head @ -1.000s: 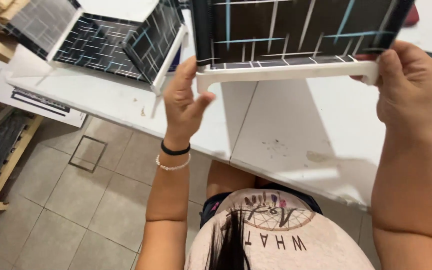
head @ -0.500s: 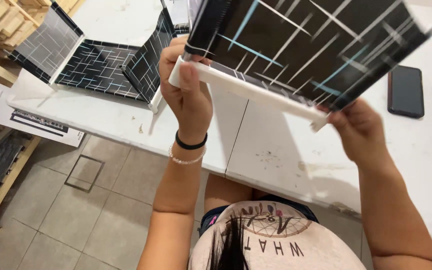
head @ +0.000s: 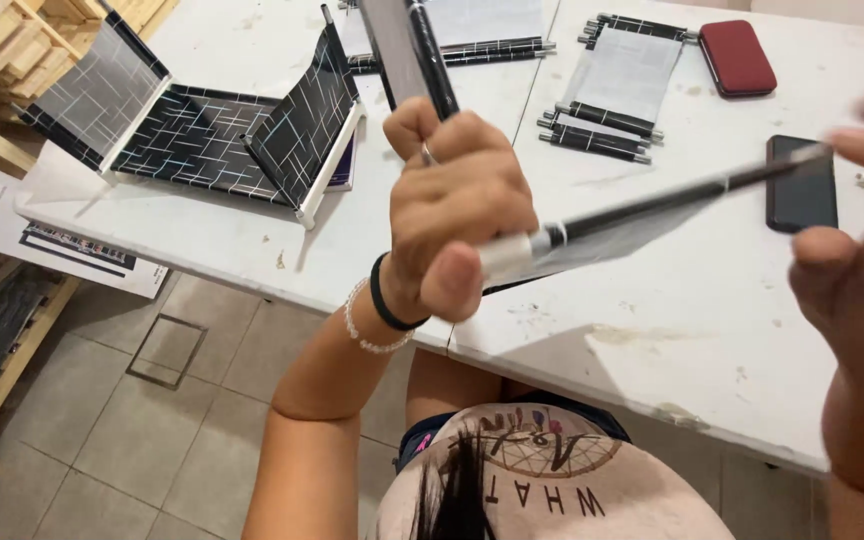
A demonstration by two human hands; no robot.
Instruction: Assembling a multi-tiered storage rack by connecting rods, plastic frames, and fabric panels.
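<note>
1. Your left hand (head: 457,205) is fisted tight around the near-left corner of the black patterned panel (head: 642,215), thumb pressed on its white edge.
2. From that grip the panel runs edge-on, long axis rightward and slightly up, above the white table (head: 652,330).
3. Your right hand (head: 857,270) is blurred at the far end, fingers spread; whether it grips I cannot tell.

One dark phone (head: 801,184) lies flat on the white tabletop (head: 652,330) at the right, its black rectangular screen unlit. A dark red rectangular case (head: 738,57) with rounded corners lies farther back, well apart from it. A white printed sheet (head: 12,215) with a blue patch and black bars hangs below the tabletop's left edge.
</note>
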